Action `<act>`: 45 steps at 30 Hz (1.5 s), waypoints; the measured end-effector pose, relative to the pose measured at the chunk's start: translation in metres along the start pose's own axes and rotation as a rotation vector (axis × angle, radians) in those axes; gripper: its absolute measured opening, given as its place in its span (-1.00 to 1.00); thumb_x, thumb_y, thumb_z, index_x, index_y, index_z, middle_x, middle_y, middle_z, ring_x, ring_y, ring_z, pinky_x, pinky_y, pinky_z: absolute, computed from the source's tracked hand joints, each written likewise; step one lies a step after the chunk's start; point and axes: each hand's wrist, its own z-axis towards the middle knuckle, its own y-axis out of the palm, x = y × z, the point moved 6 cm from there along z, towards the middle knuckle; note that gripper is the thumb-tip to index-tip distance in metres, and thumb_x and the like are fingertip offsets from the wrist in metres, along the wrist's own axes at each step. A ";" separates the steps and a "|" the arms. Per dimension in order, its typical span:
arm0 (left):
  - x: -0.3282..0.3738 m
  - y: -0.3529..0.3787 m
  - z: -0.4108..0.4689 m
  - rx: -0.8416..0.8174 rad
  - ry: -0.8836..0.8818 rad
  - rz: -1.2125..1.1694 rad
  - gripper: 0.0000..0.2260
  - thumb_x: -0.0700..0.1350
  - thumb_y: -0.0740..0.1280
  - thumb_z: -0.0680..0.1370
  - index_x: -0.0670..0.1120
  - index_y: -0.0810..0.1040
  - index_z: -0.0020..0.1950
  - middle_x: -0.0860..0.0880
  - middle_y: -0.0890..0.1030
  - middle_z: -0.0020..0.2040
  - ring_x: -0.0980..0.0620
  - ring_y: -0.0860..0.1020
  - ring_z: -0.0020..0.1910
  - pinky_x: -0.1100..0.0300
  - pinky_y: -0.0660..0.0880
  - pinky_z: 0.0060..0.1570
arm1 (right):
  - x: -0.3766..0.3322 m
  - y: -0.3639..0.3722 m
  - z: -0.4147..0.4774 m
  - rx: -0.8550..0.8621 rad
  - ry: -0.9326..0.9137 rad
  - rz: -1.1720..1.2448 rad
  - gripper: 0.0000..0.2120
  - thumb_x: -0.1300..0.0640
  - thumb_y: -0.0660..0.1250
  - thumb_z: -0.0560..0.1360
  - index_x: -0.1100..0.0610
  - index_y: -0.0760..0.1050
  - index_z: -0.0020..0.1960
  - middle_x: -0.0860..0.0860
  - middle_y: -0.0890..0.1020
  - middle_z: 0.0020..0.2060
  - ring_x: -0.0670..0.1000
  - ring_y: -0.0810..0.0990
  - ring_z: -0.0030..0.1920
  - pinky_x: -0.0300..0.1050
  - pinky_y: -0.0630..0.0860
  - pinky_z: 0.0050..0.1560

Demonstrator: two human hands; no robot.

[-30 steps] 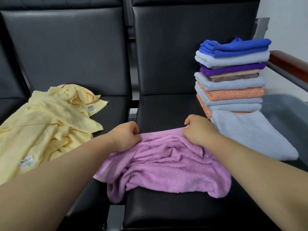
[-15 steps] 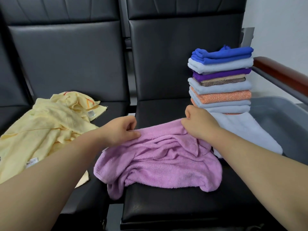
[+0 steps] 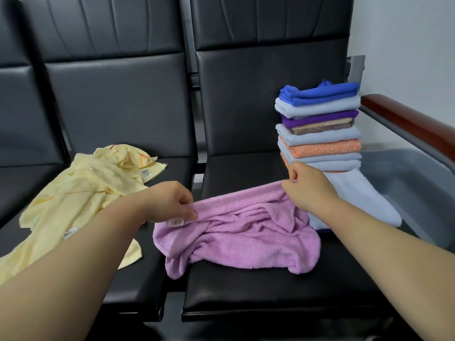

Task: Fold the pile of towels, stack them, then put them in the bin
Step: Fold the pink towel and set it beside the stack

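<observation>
A crumpled pink towel (image 3: 241,232) lies on the black seat in front of me. My left hand (image 3: 170,203) pinches its far left corner, next to a white label. My right hand (image 3: 307,185) pinches the far right corner. Both hands hold the far edge slightly raised. A tall stack of folded towels (image 3: 320,129), blue on top, stands at the seat's right side on a flat light-blue towel (image 3: 357,200). A heap of unfolded yellow towels (image 3: 81,188) covers the left seat. The grey bin (image 3: 413,183) sits to the right, below the armrest.
Black padded seat backs (image 3: 258,99) rise behind the seats. A wooden armrest (image 3: 408,124) runs over the bin at the right. A gap between the two seats (image 3: 197,178) lies just beyond my left hand. A white wall is at the far right.
Both hands have moved apart and farther from me along the pink towel's far edge, pulling it straighter. The towel's white label has come into view by my left hand.
</observation>
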 end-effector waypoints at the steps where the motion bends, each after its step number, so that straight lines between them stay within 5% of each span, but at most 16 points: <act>1: -0.002 -0.002 -0.002 0.003 -0.018 0.009 -0.69 0.11 0.50 0.48 -0.08 0.57 -0.29 0.13 0.44 -0.45 0.16 0.38 -0.42 0.21 0.36 -0.34 | 0.000 -0.001 0.000 0.003 0.007 0.000 -0.82 0.11 0.31 0.51 0.03 0.34 -0.22 0.01 0.54 -0.26 0.08 0.51 -0.21 -0.07 0.35 -0.30; 5: -0.012 -0.009 -0.009 0.014 -0.068 0.025 -0.76 0.09 0.43 0.55 -0.05 0.68 -0.17 -0.08 0.65 -0.23 0.05 0.50 -0.28 0.05 0.52 -0.18 | 0.003 -0.006 -0.001 0.017 0.037 0.016 -0.83 0.11 0.33 0.51 0.04 0.37 -0.21 0.01 0.58 -0.23 0.03 0.52 -0.20 -0.08 0.34 -0.31; 14: -0.026 -0.009 -0.017 0.094 -0.115 -0.082 -0.88 0.04 0.45 0.56 0.14 0.71 -0.18 0.02 0.72 -0.13 -0.04 0.65 -0.06 0.00 0.57 0.02 | 0.009 -0.013 -0.005 0.063 0.074 0.072 -0.90 0.13 0.36 0.51 0.12 0.48 -0.14 0.01 0.61 -0.21 0.03 0.54 -0.18 -0.11 0.38 -0.29; 24: -0.039 -0.018 -0.027 0.316 -0.149 -0.301 -0.97 -0.03 0.52 0.51 0.10 0.75 -0.13 0.05 0.69 -0.28 0.11 0.55 -0.27 0.12 0.51 -0.21 | 0.013 -0.011 -0.007 0.064 0.096 0.111 -0.93 0.16 0.36 0.52 0.13 0.51 -0.12 0.02 0.61 -0.21 -0.01 0.53 -0.18 -0.12 0.34 -0.31; 30: -0.042 -0.015 -0.031 0.391 -0.158 -0.489 -0.78 -0.10 0.62 0.42 -0.07 0.59 -0.13 -0.03 0.60 -0.27 0.02 0.51 -0.28 0.08 0.45 -0.24 | 0.018 -0.010 -0.005 0.059 0.119 0.136 -0.95 0.18 0.35 0.52 0.13 0.51 -0.12 0.01 0.60 -0.22 0.02 0.53 -0.18 -0.12 0.34 -0.31; 37: -0.045 -0.016 -0.033 0.374 -0.237 -0.495 -0.76 -0.06 0.60 0.44 -0.18 0.63 -0.13 -0.06 0.56 -0.27 0.01 0.46 -0.27 0.16 0.38 -0.30 | 0.018 -0.005 -0.006 0.003 0.144 0.152 -0.86 0.20 0.30 0.53 0.04 0.59 -0.14 -0.02 0.66 -0.15 0.09 0.60 -0.03 -0.07 0.45 -0.09; 41: -0.049 -0.013 -0.035 0.355 -0.314 -0.581 -0.76 -0.01 0.58 0.47 -0.16 0.65 -0.10 -0.05 0.56 -0.27 0.02 0.45 -0.30 0.20 0.36 -0.35 | 0.028 0.003 -0.010 -0.016 0.321 0.410 -0.83 0.30 0.28 0.51 0.17 0.64 -0.15 0.10 0.71 -0.31 0.10 0.68 -0.22 0.04 0.64 -0.06; 45: -0.065 -0.006 -0.032 0.310 -0.415 -0.693 -0.86 -0.12 0.43 0.59 -0.21 0.62 -0.01 -0.10 0.44 -0.30 0.05 0.28 -0.46 0.27 0.16 -0.53 | 0.031 0.017 -0.010 -0.077 0.563 0.923 -0.82 0.35 0.29 0.63 0.28 0.57 0.20 0.13 0.64 -0.18 -0.05 0.62 -0.27 -0.27 0.59 -0.40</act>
